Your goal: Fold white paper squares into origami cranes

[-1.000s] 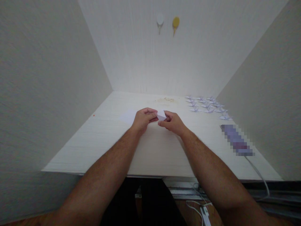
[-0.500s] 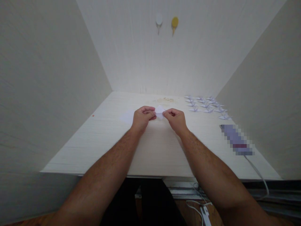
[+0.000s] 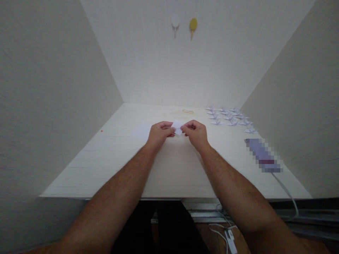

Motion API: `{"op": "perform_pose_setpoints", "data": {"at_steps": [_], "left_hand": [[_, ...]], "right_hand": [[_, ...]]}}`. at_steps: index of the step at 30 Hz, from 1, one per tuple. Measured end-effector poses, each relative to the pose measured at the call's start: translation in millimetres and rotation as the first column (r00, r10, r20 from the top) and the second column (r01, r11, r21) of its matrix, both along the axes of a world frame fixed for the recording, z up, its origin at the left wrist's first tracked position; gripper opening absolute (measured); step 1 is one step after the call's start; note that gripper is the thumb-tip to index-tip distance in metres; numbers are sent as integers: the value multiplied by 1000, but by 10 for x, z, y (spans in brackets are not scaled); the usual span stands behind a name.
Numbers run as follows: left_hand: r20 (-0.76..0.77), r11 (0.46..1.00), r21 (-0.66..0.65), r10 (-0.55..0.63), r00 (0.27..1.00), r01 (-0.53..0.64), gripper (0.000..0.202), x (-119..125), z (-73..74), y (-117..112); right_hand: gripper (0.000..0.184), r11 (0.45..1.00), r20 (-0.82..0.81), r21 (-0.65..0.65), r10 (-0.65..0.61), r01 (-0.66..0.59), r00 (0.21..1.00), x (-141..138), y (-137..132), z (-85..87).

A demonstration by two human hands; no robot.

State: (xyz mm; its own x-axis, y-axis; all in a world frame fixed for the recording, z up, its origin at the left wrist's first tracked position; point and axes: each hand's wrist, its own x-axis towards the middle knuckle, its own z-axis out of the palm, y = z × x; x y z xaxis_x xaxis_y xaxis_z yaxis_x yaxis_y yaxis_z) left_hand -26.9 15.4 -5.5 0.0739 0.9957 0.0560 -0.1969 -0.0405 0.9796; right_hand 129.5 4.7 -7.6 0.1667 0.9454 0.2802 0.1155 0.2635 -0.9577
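A small folded piece of white paper [image 3: 177, 127] is held between my two hands, above the middle of the white table. My left hand [image 3: 160, 132] pinches its left side, thumb in front and fingers behind. On the right edge, my right hand [image 3: 195, 132] grips the paper between thumb and fingertips. Pale sheets of paper [image 3: 140, 130] lie flat on the table to the left of my left hand. Several folded paper cranes [image 3: 232, 121] stand in rows at the back right.
A blurred-out flat device [image 3: 263, 155] with a cable [image 3: 287, 192] lies at the table's [image 3: 106, 165] right side. Walls enclose the table at the left, back and right. Two hooks, one white [image 3: 175, 22] and one yellow [image 3: 193, 24], hang on the back wall. A power strip [image 3: 231, 240] lies below.
The folded paper has turned and tilted between my fingers, so its upper face shows more. Both hands still hold it. The whole view has shifted slightly.
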Motion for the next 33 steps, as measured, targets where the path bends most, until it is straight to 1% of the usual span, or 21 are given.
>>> {"op": "perform_pose_setpoints", "data": {"at_steps": [4, 7, 13, 24, 33], "left_hand": [[-46, 1000, 26, 4, 999, -3, 37, -5, -19, 10], [-57, 999, 42, -1, 998, 3, 37, -6, -25, 12], [-56, 999, 40, -5, 998, 8, 33, 3, -6, 2], [-58, 998, 57, -6, 998, 9, 32, 6, 4, -15], [-79, 998, 55, 25, 997, -20, 34, 9, 0, 1]], "right_hand": [[19, 1000, 26, 18, -20, 20, 999, 3, -6, 7], [19, 999, 11, 17, -34, 34, 999, -4, -12, 23], [19, 999, -39, 27, -31, 32, 999, -25, -11, 34], [19, 999, -29, 30, -42, 43, 999, -28, 5, 23], [18, 998, -4, 30, -62, 62, 998, -20, 54, -20]]}}
